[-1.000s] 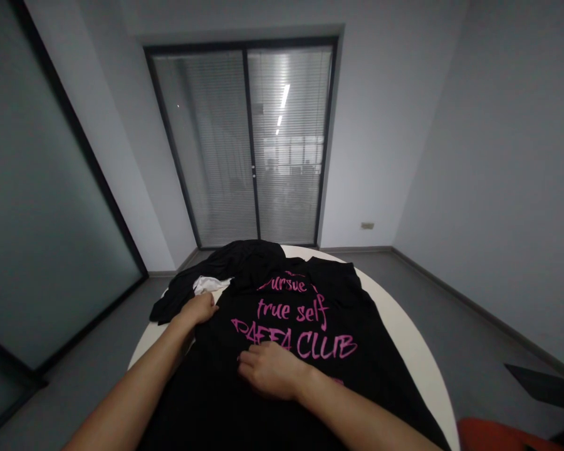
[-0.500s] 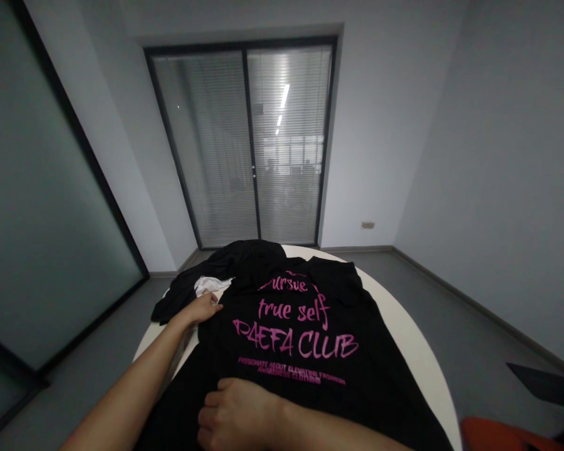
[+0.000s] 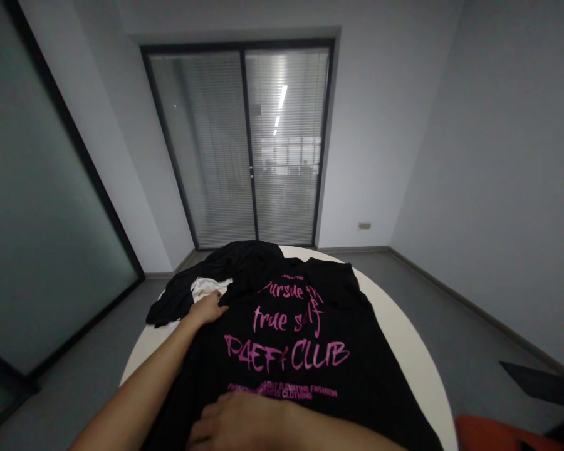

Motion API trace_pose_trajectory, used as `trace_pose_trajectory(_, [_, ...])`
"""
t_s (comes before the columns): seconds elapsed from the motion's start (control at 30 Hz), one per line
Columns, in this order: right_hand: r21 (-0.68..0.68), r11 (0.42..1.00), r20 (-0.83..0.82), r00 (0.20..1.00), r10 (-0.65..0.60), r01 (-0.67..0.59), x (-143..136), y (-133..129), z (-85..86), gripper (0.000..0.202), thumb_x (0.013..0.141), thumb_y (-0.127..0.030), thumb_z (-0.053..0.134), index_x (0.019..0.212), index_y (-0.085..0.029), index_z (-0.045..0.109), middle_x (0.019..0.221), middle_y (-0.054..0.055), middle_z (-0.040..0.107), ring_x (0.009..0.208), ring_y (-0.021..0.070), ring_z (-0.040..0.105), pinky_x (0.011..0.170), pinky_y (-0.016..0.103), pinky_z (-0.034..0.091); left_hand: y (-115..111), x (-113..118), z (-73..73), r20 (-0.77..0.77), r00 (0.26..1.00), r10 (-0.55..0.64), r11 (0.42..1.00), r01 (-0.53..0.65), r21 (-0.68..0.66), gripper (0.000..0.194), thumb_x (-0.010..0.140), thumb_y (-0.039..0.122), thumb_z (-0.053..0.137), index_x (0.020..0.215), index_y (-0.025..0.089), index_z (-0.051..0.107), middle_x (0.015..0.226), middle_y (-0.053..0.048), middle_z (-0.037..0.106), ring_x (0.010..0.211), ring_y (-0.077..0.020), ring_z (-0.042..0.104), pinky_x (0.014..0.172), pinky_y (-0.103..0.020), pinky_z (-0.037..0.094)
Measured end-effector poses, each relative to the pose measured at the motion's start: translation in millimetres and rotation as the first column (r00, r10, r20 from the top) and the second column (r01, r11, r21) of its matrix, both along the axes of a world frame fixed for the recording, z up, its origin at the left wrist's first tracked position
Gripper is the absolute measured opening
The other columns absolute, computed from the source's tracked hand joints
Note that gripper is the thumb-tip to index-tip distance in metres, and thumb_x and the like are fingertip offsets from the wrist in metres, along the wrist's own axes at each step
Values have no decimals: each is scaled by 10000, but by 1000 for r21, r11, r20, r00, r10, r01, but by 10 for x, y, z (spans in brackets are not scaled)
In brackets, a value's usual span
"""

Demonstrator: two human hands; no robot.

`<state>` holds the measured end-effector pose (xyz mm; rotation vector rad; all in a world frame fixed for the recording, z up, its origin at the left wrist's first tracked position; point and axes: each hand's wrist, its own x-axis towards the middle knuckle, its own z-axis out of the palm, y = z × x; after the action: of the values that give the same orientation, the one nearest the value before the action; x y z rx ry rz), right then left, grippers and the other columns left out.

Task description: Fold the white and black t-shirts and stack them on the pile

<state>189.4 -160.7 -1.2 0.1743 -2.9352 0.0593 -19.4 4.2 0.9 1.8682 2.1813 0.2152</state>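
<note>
A black T-shirt with pink lettering lies spread over the round table, its print crossed by folds. My left hand is closed on the shirt's left edge, near its upper part, thumb and fingers pinched on the cloth. Lower down, at the bottom of the view, my right hand is closed on the shirt below the lettering, its fingers curled and pointing left. A bunched dark garment and a white cloth lie beyond my left hand.
The cream round table curves along the right side. An orange object and a dark flat piece stand at the lower right. Behind the table are a glass door with blinds and grey walls.
The shirt's print has shifted slightly toward me and is more wrinkled. My right hand has moved a little lower and left. My left hand remains at the left edge.
</note>
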Motion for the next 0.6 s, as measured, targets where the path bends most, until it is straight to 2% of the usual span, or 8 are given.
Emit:
trace_pose_trajectory(0.13, [-22,954,-11,954,-300,299,504,408,323,229,982,-386,536,1100,-224,648,1038,21,694,945,180,632,804,299,474,-61,130,-2,-81,996,34,997,-29,65,333,906,272,528,1212,162,599,1229,-188,676,1160,-329,647,914,-382,488])
trace_pose_trajectory(0.23, [-71,782,-40,781,-623,620,1001,828,396,216,1002,-291,485,1115,-207,649,1049,50,681,970,186,620,866,307,459,-139,156,24,-125,986,107,988,-91,128,326,946,231,423,1213,132,581,1241,-225,640,1139,-365,645,884,-431,498])
trace_pose_trajectory(0.3, [-94,561,-80,556,-827,822,1359,1087,361,253,1012,-249,443,1158,-198,642,1131,79,664,1038,206,602,911,322,452,-190,191,48,-146,980,136,981,-113,161,329,944,223,413,1212,118,574,1218,-230,632,1100,-375,654,862,-452,506])
trace_pose_trajectory(0.37, [-86,285,-122,273,-954,955,1710,1294,298,302,1008,-233,425,1239,-190,614,1225,116,635,1102,238,574,928,345,451,-231,271,79,-166,976,141,974,-106,202,354,914,204,450,1234,97,557,1209,-234,617,1109,-383,637,868,-461,505])
trace_pose_trajectory(0.4, [-80,138,-137,126,-982,987,1874,1375,266,325,999,-224,429,1274,-183,597,1271,136,615,1137,256,557,933,355,452,-247,331,99,-177,975,136,969,-93,231,382,896,191,468,1255,83,543,1219,-239,602,1140,-389,614,892,-468,495])
trace_pose_trajectory(0.5, [-86,-220,-194,-233,-953,972,2281,1536,193,437,991,-256,432,1413,-158,484,1459,190,482,1251,311,501,944,398,458,-282,590,164,-201,976,82,944,-11,329,459,877,157,472,1327,74,493,1303,-240,533,1262,-386,508,1014,-479,423])
trace_pose_trajectory(0.57, [-88,-372,-148,-381,-913,924,2470,1594,168,526,978,-321,475,1476,-165,406,1450,213,483,1240,345,523,924,434,469,-304,815,196,-203,979,5,929,71,364,459,899,174,459,1350,98,487,1337,-218,510,1282,-356,483,1052,-450,394])
trace_pose_trajectory(0.6, [-85,-414,-92,-421,-902,906,2542,1614,161,561,969,-343,496,1491,-173,381,1393,215,532,1214,355,549,909,446,474,-317,935,203,-200,979,-46,923,118,367,452,910,202,466,1352,111,494,1333,-203,517,1272,-340,488,1050,-428,398])
